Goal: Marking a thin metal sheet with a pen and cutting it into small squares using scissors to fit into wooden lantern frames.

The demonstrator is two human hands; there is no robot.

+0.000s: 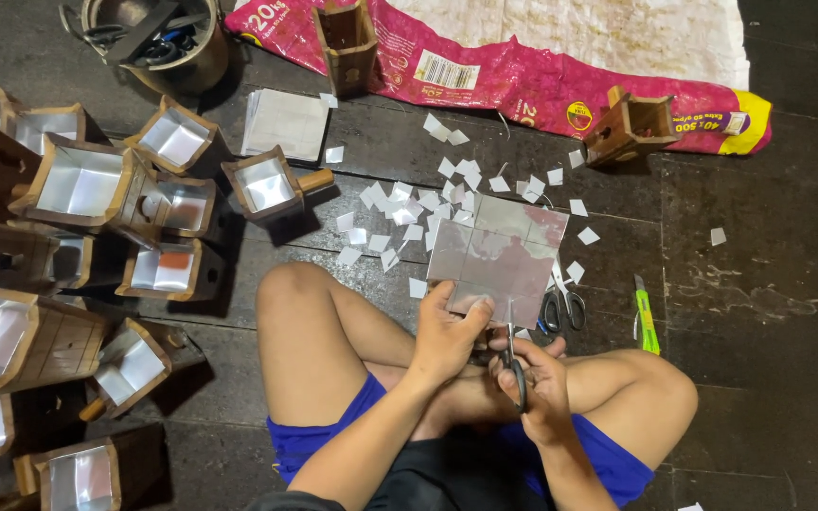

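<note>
The metal sheet (502,254), a thin shiny square marked off in a grid, is held out over the dark floor (769,284) just in front of the crossed legs. Its near edge is pinched in the left hand (447,331), thumb on top and fingers beneath. The right hand (542,378) is closed through the handles of the scissors (513,355), whose blades are set at the same near edge, just beside the left thumb. The sheet is judged light and springy, easily bent or creased, with edges that may be sharp; it is best gripped close to the line of the cut, so that it is kept flat. Small cut squares (400,203) are scattered beyond the sheet, and a second pair of scissors (565,305) lies at its right corner.
</note>
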